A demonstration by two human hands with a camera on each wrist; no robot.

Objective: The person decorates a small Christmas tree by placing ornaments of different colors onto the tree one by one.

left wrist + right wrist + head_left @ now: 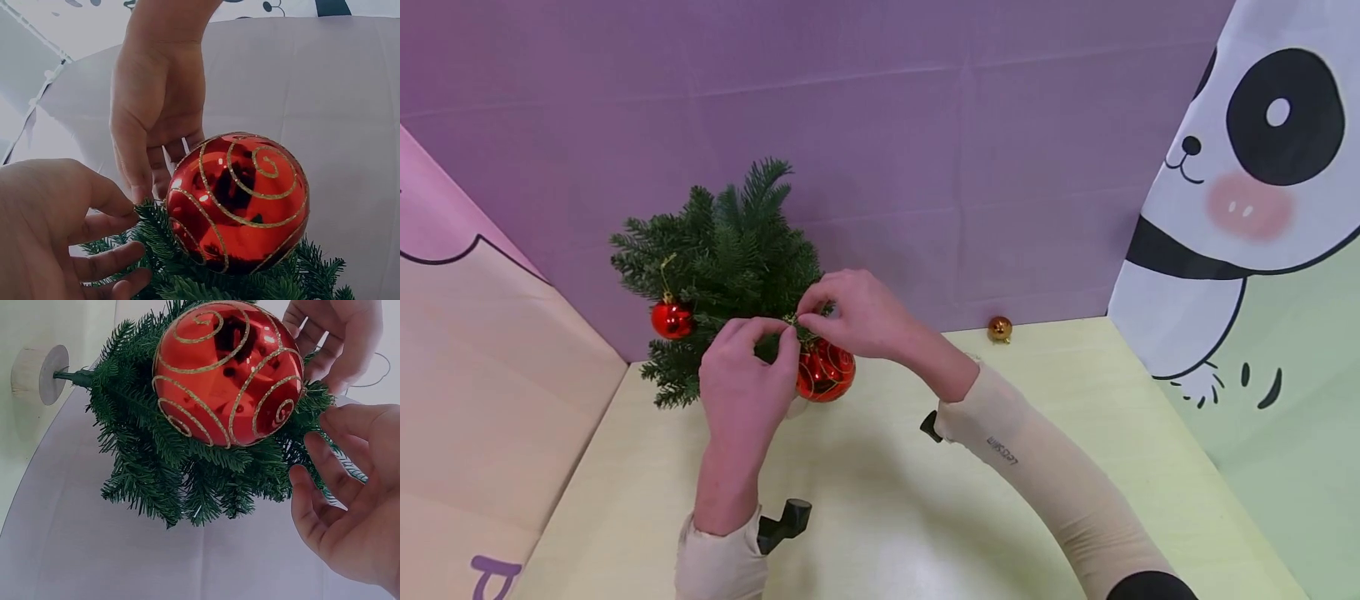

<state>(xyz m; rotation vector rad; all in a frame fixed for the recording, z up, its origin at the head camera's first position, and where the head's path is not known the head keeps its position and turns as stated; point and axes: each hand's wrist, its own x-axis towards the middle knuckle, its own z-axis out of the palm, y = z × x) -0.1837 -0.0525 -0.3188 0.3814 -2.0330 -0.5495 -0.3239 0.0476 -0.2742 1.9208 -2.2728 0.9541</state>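
A small artificial Christmas tree [730,250] stands on the table. A large red bauble [825,371] with gold glitter swirls hangs at its right side, just below both hands. My left hand [745,375] pinches a green branch tip [150,215] between thumb and forefinger. From the right, my right hand [861,317] pinches at the same branch tip, its fingertips close to the left ones. In the right wrist view the right hand's [356,487] other fingers are loosely bent beside the needles. The bauble's hanging loop is hidden by branches and fingers.
A smaller red bauble [672,319] hangs by a gold string on the tree's left. A little gold bauble [999,329] lies on the pale table [880,500] near the back edge. The tree has a round wooden base [40,375]. Purple cloth [880,167] rises behind.
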